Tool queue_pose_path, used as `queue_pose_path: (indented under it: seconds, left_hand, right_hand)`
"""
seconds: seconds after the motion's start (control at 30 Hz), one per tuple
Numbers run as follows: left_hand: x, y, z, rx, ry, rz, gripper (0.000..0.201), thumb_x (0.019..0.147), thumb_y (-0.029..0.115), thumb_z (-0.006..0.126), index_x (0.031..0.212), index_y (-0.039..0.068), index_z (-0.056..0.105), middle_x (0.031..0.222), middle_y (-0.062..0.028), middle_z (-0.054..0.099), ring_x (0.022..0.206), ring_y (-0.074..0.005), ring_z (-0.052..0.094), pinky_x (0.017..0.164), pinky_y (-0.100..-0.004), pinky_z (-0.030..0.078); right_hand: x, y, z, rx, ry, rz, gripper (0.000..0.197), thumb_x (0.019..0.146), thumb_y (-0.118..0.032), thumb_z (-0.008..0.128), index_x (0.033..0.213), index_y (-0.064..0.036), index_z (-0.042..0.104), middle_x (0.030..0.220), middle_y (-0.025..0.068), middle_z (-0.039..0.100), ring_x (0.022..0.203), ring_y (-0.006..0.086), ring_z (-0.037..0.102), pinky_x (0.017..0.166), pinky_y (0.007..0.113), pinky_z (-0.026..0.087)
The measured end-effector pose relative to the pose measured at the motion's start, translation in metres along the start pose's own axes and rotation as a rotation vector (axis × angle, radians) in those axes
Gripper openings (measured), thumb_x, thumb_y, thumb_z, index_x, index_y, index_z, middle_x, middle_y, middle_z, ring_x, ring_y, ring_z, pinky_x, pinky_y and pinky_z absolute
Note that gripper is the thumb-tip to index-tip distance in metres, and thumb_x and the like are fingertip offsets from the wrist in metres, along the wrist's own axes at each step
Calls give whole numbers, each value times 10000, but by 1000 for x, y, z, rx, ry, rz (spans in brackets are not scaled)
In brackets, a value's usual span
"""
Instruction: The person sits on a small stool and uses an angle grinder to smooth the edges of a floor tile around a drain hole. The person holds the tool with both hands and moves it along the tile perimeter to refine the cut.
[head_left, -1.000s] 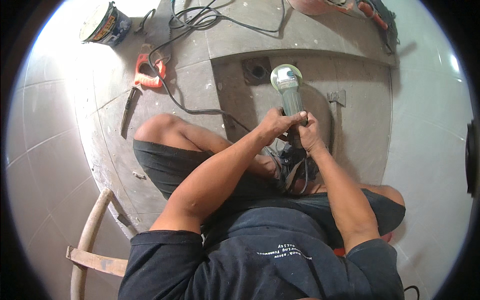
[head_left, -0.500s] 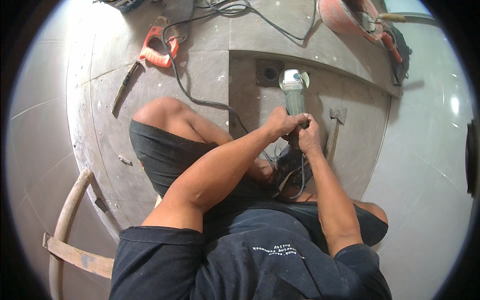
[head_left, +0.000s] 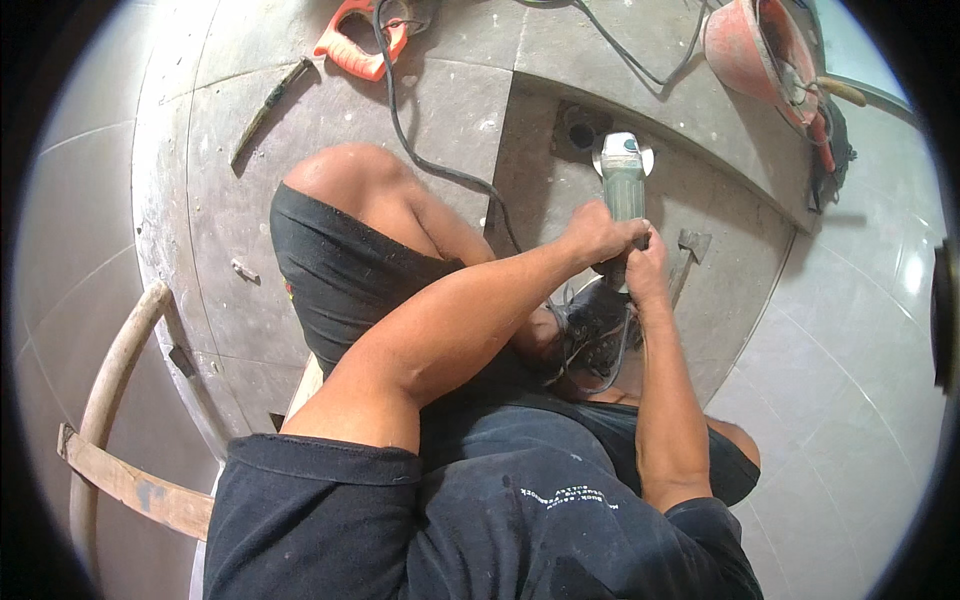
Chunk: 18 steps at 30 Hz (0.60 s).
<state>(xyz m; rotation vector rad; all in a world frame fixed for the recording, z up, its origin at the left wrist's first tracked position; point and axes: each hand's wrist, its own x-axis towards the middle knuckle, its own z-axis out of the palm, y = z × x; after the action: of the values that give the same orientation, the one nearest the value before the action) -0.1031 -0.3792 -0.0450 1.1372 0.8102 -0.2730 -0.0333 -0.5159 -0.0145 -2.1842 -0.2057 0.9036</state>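
An angle grinder [head_left: 624, 192] with a grey-green body and silver head points away from me, its round disc showing on both sides of the head. My left hand [head_left: 603, 234] is closed around the rear of its body. Close beside it, my right hand [head_left: 647, 266] also grips that rear part, and the fingertips of both hands meet there. The grinder is over a sunken floor section, just right of a square drain opening [head_left: 582, 130]. A hammer [head_left: 688, 256] lies to the right of my right hand. My shoe [head_left: 598, 325] is below the grinder.
A dark power cord [head_left: 440, 165] curves across the floor by my knee. At the far left lie an orange-handled saw [head_left: 362, 60] and a chisel-like tool [head_left: 270, 112]. A red bucket [head_left: 735, 55] holding a wooden-handled tool stands far right. A wooden frame [head_left: 130, 475] is near left.
The view has shifted, so floor objects appear higher and mostly farther right. Both hands keep the same grip on the grinder, which stays close to the drain opening.
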Motion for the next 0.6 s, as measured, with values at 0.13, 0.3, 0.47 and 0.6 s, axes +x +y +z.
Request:
queue_pose_path:
  seconds: [0.13, 0.3, 0.47, 0.6]
  left_hand:
    - [4, 0, 2, -14, 0, -14, 754, 780, 542, 819, 1026, -167, 745, 1006, -326, 763, 914, -390, 794, 820, -449, 636]
    - [3, 4, -1, -9, 30, 5, 695, 832, 444, 829, 1061, -202, 713, 931, -276, 756, 788, -324, 790, 611, -433, 647]
    - [3, 4, -1, -26, 45, -4, 717, 830, 460, 831, 1065, -207, 713, 934, -278, 758, 793, -325, 791, 606, -428, 645]
    - [3, 6, -3, -30, 47, -16, 758, 830, 471, 828, 1083, -232, 697, 952, -299, 754, 807, -339, 792, 620, -433, 643]
  right_hand:
    - [-1, -13, -1, -17, 9, 8, 310, 921, -207, 733, 1129, 15, 674, 1001, 87, 714, 899, 178, 659, 812, 354, 545]
    - [-3, -32, 1, -32, -22, 20, 280, 913, -165, 708, 1126, 15, 677, 1001, 73, 709, 894, 165, 654, 807, 340, 544]
    - [3, -27, 2, -19, -14, 29, 276, 903, -160, 702, 1115, 13, 673, 998, 69, 703, 890, 155, 645, 798, 337, 539]
    - [2, -31, 3, -46, -22, 39, 281, 904, -163, 691, 1119, 15, 672, 998, 73, 704, 891, 160, 644, 796, 343, 533]
